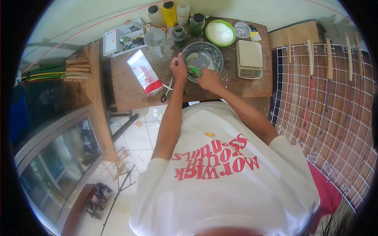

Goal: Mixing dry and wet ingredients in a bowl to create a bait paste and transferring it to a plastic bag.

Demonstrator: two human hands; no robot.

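A round metal mixing bowl [219, 56] sits on the wooden table, its inside smeared with white powder. In it lie a pale lump of dough [193, 56] and some loose white powder. My right hand [210, 79] reaches over the near rim and grips the handle of a green spatula [195, 70], whose head is down in the bowl. Against the bowl's left rim is my left hand [178, 68], fingers curled and thumb pointing up; whether it grips the rim is hard to see. Scissors [167, 91] lie just left of my left forearm.
A digital scale [249, 59] stands right of the bowl. Behind are a green bowl of white powder [220, 33], a clear tub [242, 30], jars [179, 34] and bottles [169, 14]. A plastic-bag pack [144, 72], measuring jug [154, 37] and white organizer box [115, 39] occupy the left.
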